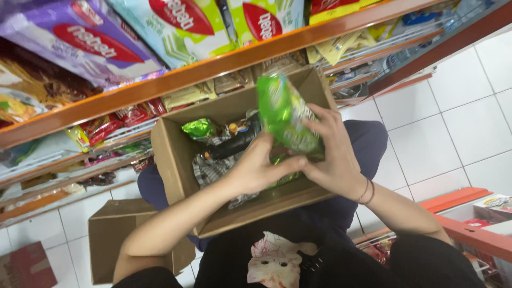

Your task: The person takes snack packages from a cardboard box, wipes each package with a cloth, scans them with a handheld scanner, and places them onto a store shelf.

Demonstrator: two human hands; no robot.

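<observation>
Both hands grip one green snack packet (285, 114) above the open cardboard box (176, 160) resting on the person's lap — left hand (256, 168) closed on its lower edge, right hand (330, 154) wrapped round its side, steadying it upright. More packets lie inside the box; the orange shelf (213, 66) sits just beyond.

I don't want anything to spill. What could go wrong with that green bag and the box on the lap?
The cardboard box only rests on the lap, tilted, so it might slide off. Both hands, left hand and right hand, are on the green bag, so neither steadies the box. Squeezing could crush the snacks inside.
</observation>
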